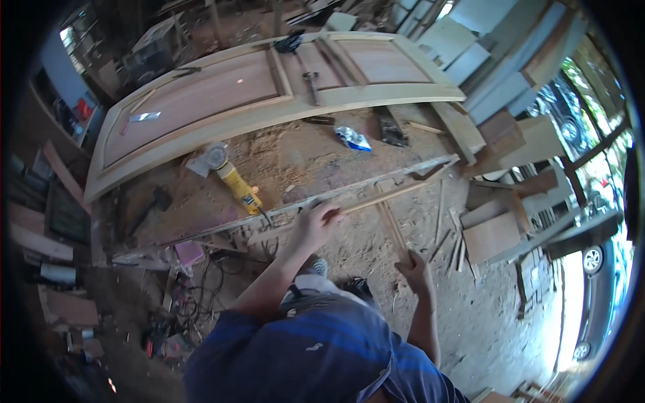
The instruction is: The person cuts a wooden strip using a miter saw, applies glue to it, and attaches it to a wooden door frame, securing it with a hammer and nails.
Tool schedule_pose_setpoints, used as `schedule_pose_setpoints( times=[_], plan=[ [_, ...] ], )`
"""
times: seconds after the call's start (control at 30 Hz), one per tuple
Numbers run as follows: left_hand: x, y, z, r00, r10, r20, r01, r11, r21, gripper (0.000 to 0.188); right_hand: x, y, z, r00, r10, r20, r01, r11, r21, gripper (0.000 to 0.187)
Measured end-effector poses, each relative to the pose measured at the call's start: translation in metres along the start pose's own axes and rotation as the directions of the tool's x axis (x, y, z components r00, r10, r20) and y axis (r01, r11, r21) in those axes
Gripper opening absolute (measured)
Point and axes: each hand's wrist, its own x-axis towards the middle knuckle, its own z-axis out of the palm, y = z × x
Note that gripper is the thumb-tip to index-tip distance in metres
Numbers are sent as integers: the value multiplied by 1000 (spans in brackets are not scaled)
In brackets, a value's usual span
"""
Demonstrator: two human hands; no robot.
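My left hand is closed round a long thin wooden strip, which reaches out to the right along the near edge of the workbench. Lower down on the right, my right hand grips the near end of a second wooden strip. This one slants away from me, and the two strips cross near its far end. Whether they touch there I cannot tell. Just beyond my left hand, a yellow angle grinder lies on the sawdust-covered bench.
A large panelled wooden door lies across the bench's far side, with a metal tool on it. A blue and silver packet rests nearer. Tangled cables spread on the floor at left; boards and offcuts lean at right.
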Motion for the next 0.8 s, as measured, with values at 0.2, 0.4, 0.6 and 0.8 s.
schedule_pose_setpoints(
  times=[0.2,0.4,0.6,0.8],
  plan=[
    [125,12,61,989,118,87,-128,984,121,24,173,-50,-34,925,-285,251,305,951,-43,55],
    [162,-11,116,996,73,42,-81,969,234,23,345,-66,-55,860,-406,308,433,901,-19,50],
    [196,-15,182,986,-109,-128,144,941,305,21,513,-53,-62,807,-457,374,565,782,-263,49],
    [230,-11,247,949,-234,-210,294,896,332,22,600,-50,-92,690,-660,298,714,688,-128,48]
  ],
)
